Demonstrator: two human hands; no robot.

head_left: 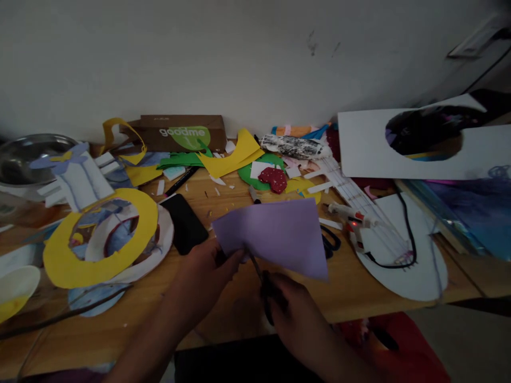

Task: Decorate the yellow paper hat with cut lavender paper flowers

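Note:
A sheet of purple paper (283,234) is held up above the front of the table. My left hand (209,268) pinches its lower left corner, thumb on top. In my right hand (293,303) is a pair of dark-handled scissors (268,295), with the fingers wrapped round the handles. The scissor blades point up and left and meet the paper's lower edge close to my left thumb. Part of the blades is hidden by the paper. Just behind my left hand lies a black phone (184,223).
On the left are a yellow paper ring (143,213), a metal bowl (59,142) and a white cup (24,282). A brown box (183,133) stands by the wall. To the right lie a glue gun (355,223) with a lit red light, other scissors (333,242) and a white board (363,143).

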